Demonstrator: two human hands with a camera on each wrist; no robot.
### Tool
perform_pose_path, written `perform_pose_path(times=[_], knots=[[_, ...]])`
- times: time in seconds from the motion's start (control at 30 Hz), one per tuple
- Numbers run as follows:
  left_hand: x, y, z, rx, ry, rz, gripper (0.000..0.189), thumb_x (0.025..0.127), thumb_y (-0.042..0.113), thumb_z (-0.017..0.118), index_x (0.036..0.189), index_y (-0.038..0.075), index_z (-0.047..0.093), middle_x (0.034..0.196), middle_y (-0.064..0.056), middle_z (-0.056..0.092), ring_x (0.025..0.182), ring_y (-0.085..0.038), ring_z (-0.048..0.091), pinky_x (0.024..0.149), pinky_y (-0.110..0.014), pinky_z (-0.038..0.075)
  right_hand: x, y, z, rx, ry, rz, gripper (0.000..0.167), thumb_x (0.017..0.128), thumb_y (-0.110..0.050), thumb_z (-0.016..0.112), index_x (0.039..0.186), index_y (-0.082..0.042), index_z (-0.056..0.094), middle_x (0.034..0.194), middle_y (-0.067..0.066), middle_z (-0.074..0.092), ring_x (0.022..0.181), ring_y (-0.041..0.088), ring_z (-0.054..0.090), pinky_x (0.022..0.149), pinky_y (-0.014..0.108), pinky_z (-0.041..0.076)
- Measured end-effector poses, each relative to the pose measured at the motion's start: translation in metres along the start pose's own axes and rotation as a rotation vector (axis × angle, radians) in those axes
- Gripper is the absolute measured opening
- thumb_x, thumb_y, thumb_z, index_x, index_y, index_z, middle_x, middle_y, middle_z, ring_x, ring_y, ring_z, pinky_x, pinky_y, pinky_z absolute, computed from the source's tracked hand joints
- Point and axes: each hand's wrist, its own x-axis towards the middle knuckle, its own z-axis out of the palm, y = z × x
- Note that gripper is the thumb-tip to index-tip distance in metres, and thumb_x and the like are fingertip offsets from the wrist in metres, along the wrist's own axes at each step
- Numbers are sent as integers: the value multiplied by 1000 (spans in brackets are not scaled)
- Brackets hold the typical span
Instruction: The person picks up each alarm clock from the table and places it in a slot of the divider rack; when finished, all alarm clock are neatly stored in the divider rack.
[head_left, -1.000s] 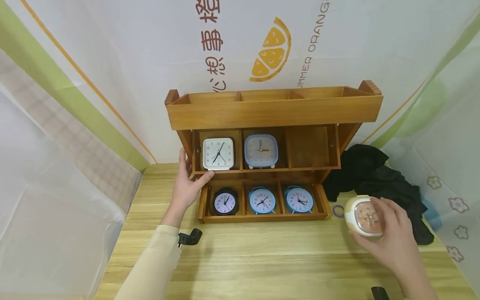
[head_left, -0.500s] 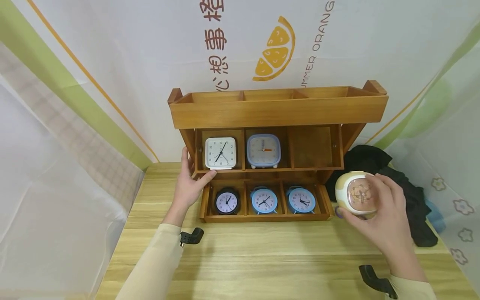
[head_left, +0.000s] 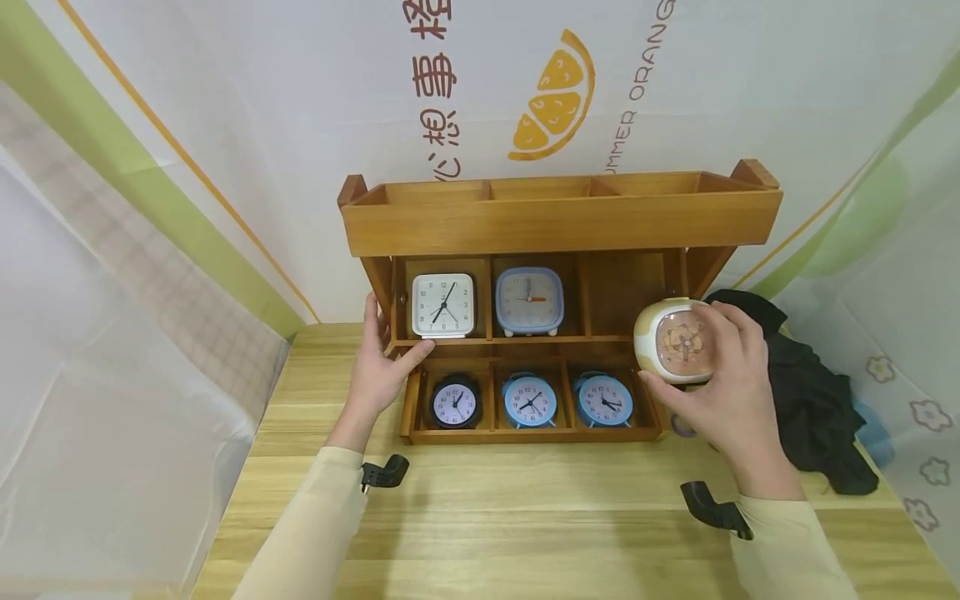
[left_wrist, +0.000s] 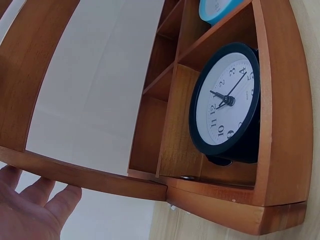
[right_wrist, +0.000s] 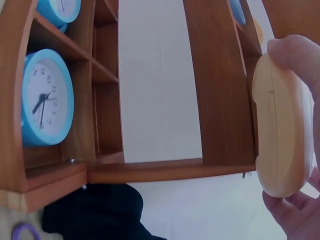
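Note:
My right hand (head_left: 738, 396) holds a yellow-and-white alarm clock (head_left: 681, 343) with a bear on its pinkish face, thumb below and fingers over its right side. It overlaps the right end of the middle tier of a three-tier wooden rack (head_left: 562, 225). The right wrist view shows the clock's pale yellow casing (right_wrist: 280, 130) edge-on. At the rack's left side, my left hand (head_left: 371, 375) grips the frame, thumb on the middle tier's front edge. A square white clock (head_left: 443, 306) and a rounded blue-violet clock (head_left: 529, 301) occupy that tier's left and centre compartments.
In the bottom tier stand a black round clock (head_left: 454, 403) and two blue round clocks, one in the centre (head_left: 529, 402), one at right (head_left: 603, 401). Black cloth (head_left: 813, 408) and a purple ring (head_left: 682, 426) lie right of the rack. A printed curtain (head_left: 300, 125) hangs behind.
My right hand has carried the yellow-and-white alarm clock leftward and up, from over the black cloth to the rack's right end. My left hand keeps its place on the rack.

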Motion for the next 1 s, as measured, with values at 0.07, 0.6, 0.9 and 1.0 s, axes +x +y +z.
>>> perform_pose_path(times=[0.07, 0.6, 0.9, 1.0], knots=[[-1, 4, 1, -3, -7, -15, 115, 94, 29, 80, 168, 31, -7, 173, -13, 14, 156, -39, 22, 121, -59, 30, 2, -1, 2, 5, 3, 7, 108, 58, -24, 101, 153, -16, 50, 155, 19, 38, 140, 41, 34, 99, 70, 39], [0, -2, 0, -8, 4, 9, 114, 94, 32, 80, 168, 36, -6, 173, -11, 15, 156, -39, 24, 120, -59, 32, 30, -13, 32, -21, 78, -95, 97, 63, -35, 97, 147, -10, 54, 149, 25, 41, 132, 49, 37, 95, 68, 40], [-1, -2, -1, -3, 6, 4, 115, 93, 35, 81, 168, 36, -7, 173, -13, 15, 156, -39, 24, 120, -59, 32, 46, -17, 46, -35, 107, -79, 94, 66, -42, 96, 144, -10, 55, 146, 25, 42, 128, 49, 40, 95, 69, 43], [-1, -2, 0, -4, 6, 14, 115, 93, 34, 81, 168, 36, -6, 173, -13, 16, 155, -39, 25, 119, -59, 33, 49, -17, 51, -37, 122, -98, 95, 66, -43, 97, 144, -9, 55, 146, 26, 43, 130, 50, 41, 97, 69, 43]])
